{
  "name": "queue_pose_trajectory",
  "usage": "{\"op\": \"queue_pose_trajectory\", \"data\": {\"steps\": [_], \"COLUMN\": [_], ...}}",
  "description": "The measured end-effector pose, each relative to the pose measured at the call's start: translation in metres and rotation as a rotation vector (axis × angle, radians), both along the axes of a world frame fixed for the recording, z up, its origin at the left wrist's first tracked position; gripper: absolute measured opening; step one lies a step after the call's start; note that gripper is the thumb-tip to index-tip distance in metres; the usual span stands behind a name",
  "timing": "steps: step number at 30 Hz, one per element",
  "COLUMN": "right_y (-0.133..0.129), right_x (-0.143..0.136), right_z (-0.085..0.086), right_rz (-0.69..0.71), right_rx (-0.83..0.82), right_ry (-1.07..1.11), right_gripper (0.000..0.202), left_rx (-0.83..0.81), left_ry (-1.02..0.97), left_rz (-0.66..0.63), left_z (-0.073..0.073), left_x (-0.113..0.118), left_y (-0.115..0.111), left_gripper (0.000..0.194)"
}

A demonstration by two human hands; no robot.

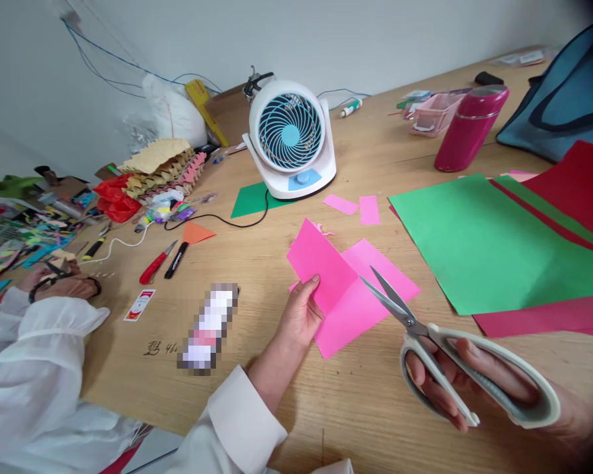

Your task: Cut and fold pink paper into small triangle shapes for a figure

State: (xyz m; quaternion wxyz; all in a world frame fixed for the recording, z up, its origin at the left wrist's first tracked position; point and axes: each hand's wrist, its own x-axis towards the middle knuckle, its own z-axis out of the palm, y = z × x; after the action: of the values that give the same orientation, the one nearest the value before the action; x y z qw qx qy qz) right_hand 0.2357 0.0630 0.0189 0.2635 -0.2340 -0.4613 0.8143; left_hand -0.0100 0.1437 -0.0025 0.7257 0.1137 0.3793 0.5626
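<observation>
A folded piece of pink paper (321,263) is pinched in my left hand (300,315), with the thumb on its face. Another pink sheet (383,280) spreads behind and below it, reaching toward the scissors. My right hand (474,375) has its fingers through the pale handles of the scissors (411,322). The blades are parted, their tips over the right part of the pink paper. Two small pink pieces (369,210) lie beyond the paper, near the fan.
A white fan (290,135) stands at the back. Green sheets (499,243) and a magenta bottle (472,128) are on the right. A phone (210,329), red knife (157,264) and black marker (176,261) lie left, near another person's hands (62,280).
</observation>
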Motion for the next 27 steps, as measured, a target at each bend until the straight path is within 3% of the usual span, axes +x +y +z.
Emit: {"op": "queue_pose_trajectory", "data": {"steps": [19,27], "right_y": [0.002,-0.002], "right_x": [0.0,0.001], "right_z": [-0.009,-0.011], "right_rz": [0.002,-0.017], "right_rx": [0.018,0.011], "right_ry": [0.041,0.019], "right_gripper": [0.059,0.059], "left_rx": [-0.081,-0.042], "left_ry": [-0.057,-0.066], "left_rz": [0.038,0.026], "left_z": [0.002,0.001], "left_x": [0.0,0.0], "left_y": [0.002,0.0], "left_gripper": [0.027,0.023]}}
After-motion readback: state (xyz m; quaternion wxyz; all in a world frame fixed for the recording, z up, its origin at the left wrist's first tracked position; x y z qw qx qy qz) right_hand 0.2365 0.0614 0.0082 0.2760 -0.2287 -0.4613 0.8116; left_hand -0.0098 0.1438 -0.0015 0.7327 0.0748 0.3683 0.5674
